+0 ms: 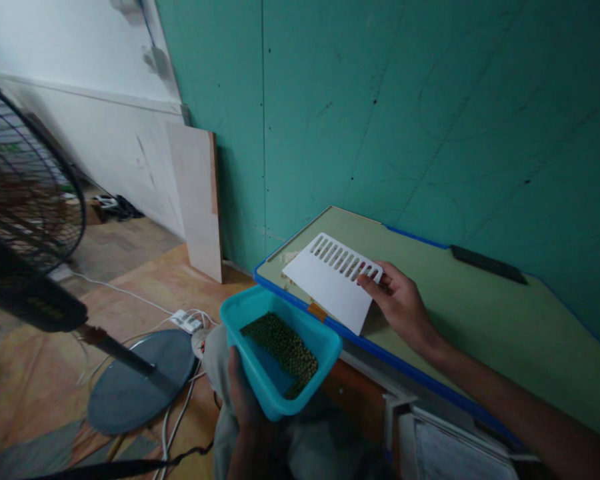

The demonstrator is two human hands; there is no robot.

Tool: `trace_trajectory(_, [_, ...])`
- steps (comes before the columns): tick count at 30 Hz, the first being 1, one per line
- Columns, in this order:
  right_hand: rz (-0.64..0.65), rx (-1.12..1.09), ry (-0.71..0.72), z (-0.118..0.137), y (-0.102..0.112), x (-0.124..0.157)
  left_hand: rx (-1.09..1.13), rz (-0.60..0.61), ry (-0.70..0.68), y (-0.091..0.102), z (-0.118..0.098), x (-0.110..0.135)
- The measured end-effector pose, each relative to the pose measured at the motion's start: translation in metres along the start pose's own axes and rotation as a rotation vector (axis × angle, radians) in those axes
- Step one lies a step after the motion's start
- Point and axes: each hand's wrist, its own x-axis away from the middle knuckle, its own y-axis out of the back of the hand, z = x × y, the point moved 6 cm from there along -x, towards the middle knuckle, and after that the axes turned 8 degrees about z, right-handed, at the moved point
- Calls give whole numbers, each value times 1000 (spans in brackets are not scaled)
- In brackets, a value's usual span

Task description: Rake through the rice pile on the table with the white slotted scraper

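Note:
My left hand (244,400) grips the near end of a turquoise plastic tub (325,343) held just below the table's edge. A layer of small green beans (281,345) lies in the tub. My right hand (397,303) pinches the right corner of a white slotted card (330,280) that rests tilted on the table's near left corner, its lower edge over the blue rim just above the tub.
The green table top (480,313) has a blue edge and stands against a teal wall. A black flat bar (487,263) lies at the table's back. A standing fan (25,220), its round base (135,380), cables and a power strip (186,321) are on the floor to the left.

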Motion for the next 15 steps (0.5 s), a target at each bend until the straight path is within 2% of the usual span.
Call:
trace_trajectory(7, [-38, 16, 10, 0, 3, 0, 78, -20, 9, -2, 1, 1])
trace_trajectory(15, [-19, 6, -3, 2, 1, 0, -26, -38, -26, 2, -1, -1])
